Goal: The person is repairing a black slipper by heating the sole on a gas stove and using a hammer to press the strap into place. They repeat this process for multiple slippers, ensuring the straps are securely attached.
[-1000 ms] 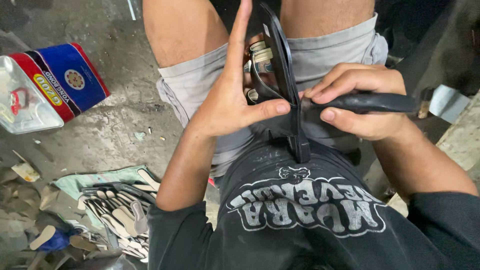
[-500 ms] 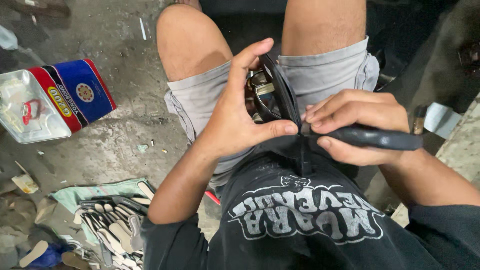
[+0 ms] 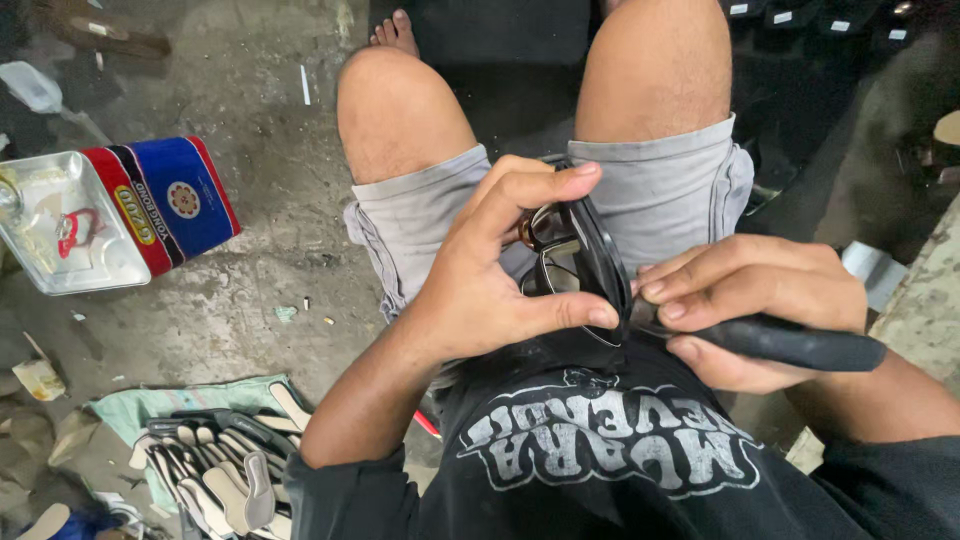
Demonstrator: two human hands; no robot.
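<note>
Shifted since a second ago: left hand (image 3: 480,290) curled from flat and splayed into a pinch, thumb and forefinger clamped on the black glasses frame (image 3: 575,265) at centre frame over the lap. Right hand (image 3: 750,305) just right, fingers wrapped round a black-handled tool (image 3: 800,345). Lower left, pale temple pieces (image 3: 215,475) on cloth. Upper left, blue-and-red tin (image 3: 160,205) on concrete.

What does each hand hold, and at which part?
The left hand pinches a black glasses frame by its rim, thumb below, forefinger above. The right hand grips a black tool handle.
</note>
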